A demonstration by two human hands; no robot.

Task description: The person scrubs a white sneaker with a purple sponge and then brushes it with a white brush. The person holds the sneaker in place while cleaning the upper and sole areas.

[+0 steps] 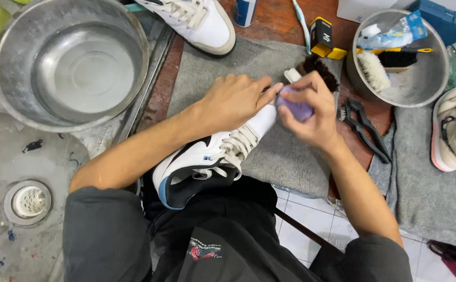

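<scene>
Purple cloth [297, 108] in right hand [311, 112]

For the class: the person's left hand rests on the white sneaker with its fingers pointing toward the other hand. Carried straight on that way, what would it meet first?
The left hand would most likely meet the right hand and its purple cloth first; they look nearly touching already.

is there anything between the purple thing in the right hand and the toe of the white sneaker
Nothing visible. The right hand presses the purple pad right at the toe of the white sneaker, while the left hand grips the toe beside it. The exact contact spot is hidden by the fingers.
</scene>
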